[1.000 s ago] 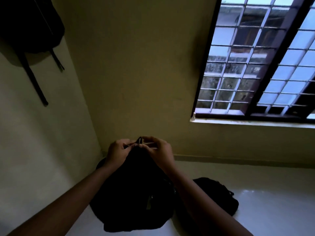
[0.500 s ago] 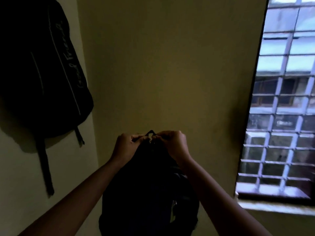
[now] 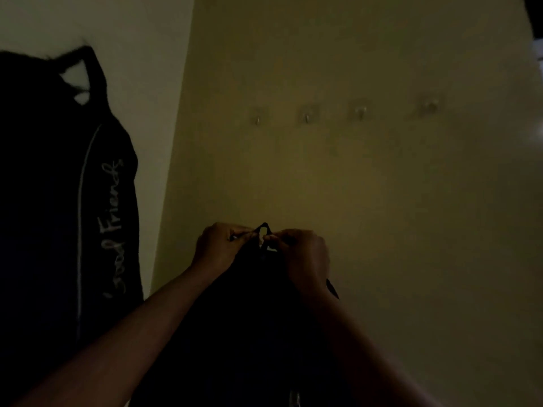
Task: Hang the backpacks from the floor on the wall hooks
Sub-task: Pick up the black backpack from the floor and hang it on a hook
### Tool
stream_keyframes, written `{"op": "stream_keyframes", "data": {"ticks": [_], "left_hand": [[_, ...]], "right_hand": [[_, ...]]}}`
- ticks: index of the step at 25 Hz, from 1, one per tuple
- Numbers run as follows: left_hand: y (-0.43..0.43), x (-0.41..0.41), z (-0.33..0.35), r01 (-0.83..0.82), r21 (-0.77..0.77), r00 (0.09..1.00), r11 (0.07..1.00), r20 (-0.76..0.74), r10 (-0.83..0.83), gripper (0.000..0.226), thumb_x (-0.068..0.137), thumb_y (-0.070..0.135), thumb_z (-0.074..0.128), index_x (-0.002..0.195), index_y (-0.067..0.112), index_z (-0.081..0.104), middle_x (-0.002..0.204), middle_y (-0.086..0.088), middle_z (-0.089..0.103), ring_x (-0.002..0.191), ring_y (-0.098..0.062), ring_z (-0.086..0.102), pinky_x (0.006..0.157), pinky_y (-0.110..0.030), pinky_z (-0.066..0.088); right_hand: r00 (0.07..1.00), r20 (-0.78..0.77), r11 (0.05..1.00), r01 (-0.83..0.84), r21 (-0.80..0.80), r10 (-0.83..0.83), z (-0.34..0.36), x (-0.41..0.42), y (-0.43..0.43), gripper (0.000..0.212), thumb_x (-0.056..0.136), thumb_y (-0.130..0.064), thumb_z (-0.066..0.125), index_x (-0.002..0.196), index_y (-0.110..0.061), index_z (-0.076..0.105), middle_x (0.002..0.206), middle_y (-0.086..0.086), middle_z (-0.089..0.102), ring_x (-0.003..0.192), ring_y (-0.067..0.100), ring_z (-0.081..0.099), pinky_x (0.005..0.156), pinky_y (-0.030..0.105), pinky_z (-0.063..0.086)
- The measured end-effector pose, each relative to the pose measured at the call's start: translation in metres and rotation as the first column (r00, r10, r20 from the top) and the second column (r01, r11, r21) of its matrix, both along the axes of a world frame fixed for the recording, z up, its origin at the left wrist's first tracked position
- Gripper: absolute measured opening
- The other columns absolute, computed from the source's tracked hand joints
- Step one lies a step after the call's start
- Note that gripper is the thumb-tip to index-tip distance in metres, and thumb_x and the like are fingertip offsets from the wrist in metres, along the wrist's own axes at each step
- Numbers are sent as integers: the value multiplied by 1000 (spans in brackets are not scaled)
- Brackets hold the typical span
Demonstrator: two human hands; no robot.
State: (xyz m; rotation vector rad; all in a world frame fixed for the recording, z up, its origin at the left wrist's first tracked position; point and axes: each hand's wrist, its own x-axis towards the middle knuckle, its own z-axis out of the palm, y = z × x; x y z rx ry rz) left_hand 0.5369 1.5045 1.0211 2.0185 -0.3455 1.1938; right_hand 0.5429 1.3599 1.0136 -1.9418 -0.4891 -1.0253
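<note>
I hold a black backpack up in front of the yellowish wall. My left hand and my right hand each pinch one side of its small top loop, which stands up between them. Several clear wall hooks sit in a row above the loop: the leftmost hook, a second hook, a third hook. The loop is well below them and touches none. Another black backpack with white lettering hangs on the left wall.
The two walls meet in a corner just left of the hooks. A dark window edge shows at the top right. The room is dim and the floor is out of view.
The view has tilted up and left. The held backpack has risen off the floor with both hands. The hooks have come into sight, and the window and the floor bag have left the frame.
</note>
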Motion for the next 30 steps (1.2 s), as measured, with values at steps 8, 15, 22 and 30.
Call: {"op": "stream_keyframes", "data": {"ticks": [8,15,22,30], "left_hand": [[14,93,123,-187,-322,966,928,109,233,22,89,30,57,100,20,74,114,-1,71,108,-25,60,88,-32,31],[31,163,206,-59,-311,959,949,247,140,26,89,33,56,107,20,71,118,-5,69,115,-28,55,94,-37,29],[41,179,263,57,-246,925,967,377,41,29,88,31,59,110,16,70,122,-9,67,118,-31,54,105,-40,36],[52,189,285,107,-277,941,955,339,-7,28,76,32,72,96,12,75,105,-14,73,101,-31,65,96,-44,49]], "right_hand": [[995,56,994,-91,68,87,138,96,34,25,80,-38,68,94,-19,76,99,5,75,84,17,66,68,22,42],[984,173,997,22,71,-34,230,155,55,32,75,-42,72,97,-19,75,104,8,73,99,26,67,77,27,46],[945,292,979,95,181,-146,277,163,64,31,77,-37,69,97,-15,74,106,13,70,101,30,65,77,28,44],[915,295,949,211,234,-276,292,164,75,47,71,-37,72,108,-9,68,122,14,63,113,28,60,88,29,46]]}}
